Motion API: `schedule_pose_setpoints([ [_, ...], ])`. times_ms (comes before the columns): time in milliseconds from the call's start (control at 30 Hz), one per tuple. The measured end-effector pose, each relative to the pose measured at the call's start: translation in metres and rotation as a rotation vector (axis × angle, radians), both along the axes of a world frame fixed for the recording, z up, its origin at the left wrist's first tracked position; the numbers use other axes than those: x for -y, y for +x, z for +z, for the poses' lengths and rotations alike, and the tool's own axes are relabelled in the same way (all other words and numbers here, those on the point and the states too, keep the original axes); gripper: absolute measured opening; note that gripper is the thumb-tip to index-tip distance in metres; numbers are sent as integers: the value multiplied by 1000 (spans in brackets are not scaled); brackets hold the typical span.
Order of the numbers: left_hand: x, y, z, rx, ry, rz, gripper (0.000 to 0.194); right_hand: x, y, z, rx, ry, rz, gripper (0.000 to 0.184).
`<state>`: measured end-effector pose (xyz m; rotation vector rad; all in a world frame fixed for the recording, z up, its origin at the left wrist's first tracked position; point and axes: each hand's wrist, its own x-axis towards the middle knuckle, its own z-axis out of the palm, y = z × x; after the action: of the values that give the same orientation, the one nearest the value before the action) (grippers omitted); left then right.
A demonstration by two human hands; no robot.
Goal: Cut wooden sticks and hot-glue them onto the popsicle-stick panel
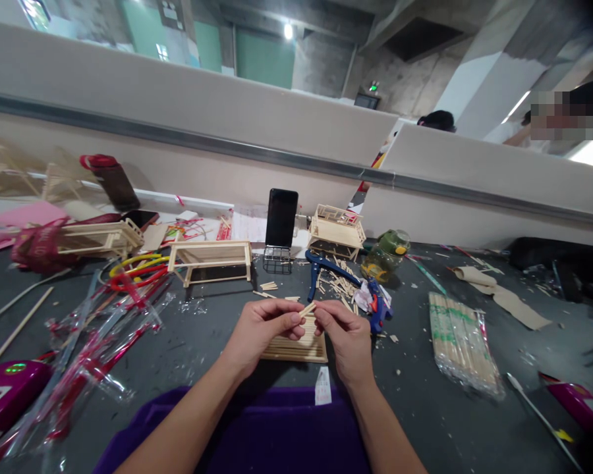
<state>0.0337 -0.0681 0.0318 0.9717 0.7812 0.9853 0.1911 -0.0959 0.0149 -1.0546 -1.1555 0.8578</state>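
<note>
Between my two hands are short wooden sticks (308,309), held up in front of me. My left hand (257,330) pinches them between thumb and fingers. At their right end, my right hand (344,334) has its thumb and fingertips closed on them. Below my hands lies a flat panel of wooden sticks (296,352) set side by side, partly covered by my fingers. Just beyond it are a dark blue cutter (321,270), a heap of cut stick pieces (338,280) and a blue glue gun (379,306).
Behind stand a small wooden frame (212,253), a phone (281,218) on a stand, and a wooden model (335,234). A green bottle (385,257) and bagged sticks (464,339) are to the right. Plastic wrappers (103,349) clutter the left; a purple bin (237,434) is nearest me.
</note>
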Motion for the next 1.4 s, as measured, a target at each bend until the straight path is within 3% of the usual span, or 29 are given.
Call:
schedule_pose_setpoints([
  [267, 0, 0, -1, -10, -11, 18, 23, 1, -1, 4, 42, 17, -10, 11],
  [767, -2, 1, -4, 16, -64, 41, 26, -4, -3, -6, -146, -111, 18, 15],
  [1067, -2, 1, -2, -7, -74, 30, 27, -3, -2, -4, -124, -91, -8, 14],
  [1400, 0, 1, -2, -62, -9, 3, 25, -4, -1, -4, -232, -128, 2, 19],
])
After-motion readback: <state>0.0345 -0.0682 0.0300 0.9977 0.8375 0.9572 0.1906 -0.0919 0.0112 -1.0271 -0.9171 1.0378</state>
